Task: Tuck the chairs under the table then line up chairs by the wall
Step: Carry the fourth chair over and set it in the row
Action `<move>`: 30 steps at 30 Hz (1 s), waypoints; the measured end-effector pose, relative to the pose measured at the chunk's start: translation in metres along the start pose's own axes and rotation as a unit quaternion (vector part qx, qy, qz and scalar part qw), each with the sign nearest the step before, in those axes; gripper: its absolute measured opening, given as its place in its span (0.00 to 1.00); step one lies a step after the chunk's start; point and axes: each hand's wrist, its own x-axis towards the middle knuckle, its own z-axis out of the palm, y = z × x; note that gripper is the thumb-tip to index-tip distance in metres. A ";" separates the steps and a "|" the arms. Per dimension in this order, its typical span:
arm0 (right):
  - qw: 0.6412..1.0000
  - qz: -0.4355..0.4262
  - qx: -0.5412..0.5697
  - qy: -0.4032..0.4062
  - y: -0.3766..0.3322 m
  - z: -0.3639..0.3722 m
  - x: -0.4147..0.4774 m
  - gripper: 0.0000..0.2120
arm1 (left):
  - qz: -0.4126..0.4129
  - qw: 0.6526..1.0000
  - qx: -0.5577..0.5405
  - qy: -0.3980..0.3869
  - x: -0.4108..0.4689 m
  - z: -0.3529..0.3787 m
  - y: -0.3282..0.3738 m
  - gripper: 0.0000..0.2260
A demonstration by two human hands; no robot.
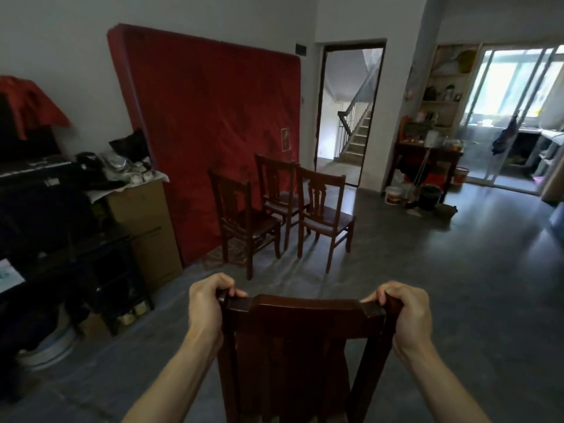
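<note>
Along the left wall sits a dark cabinet (45,209) piled with clutter, a red cloth (33,108) draped over something at its far end, and a cardboard box (143,227) just beside it. Behind the box a big red mattress (207,123) leans upright against the far wall. In front of the mattress stand three dark wooden chairs (323,209), close together on the grey floor (457,285), their backs turned toward the near side.

Near and low in the middle, the left hand (207,306) is wrapped tight around the left corner of the top rail of a fourth chair (305,328), fingers curled over the far edge. The right hand (406,312) is clamped the same way on the right corner. That chair stands well apart from the other three.

Farther right, an open doorway (348,111) shows a staircase, then a cluttered table (427,154) with buckets (393,195) beneath it, and bright sliding glass doors (512,111) at the far right.
</note>
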 end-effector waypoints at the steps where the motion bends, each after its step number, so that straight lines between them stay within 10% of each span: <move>1: 1.000 0.004 0.005 0.002 0.014 0.010 0.028 0.14 | 0.001 1.000 0.007 0.002 0.028 0.010 0.002 0.17; 30: 0.976 -0.022 -0.084 0.202 0.325 0.202 0.575 0.12 | -0.066 0.974 0.075 -0.205 0.787 0.198 -0.093 0.11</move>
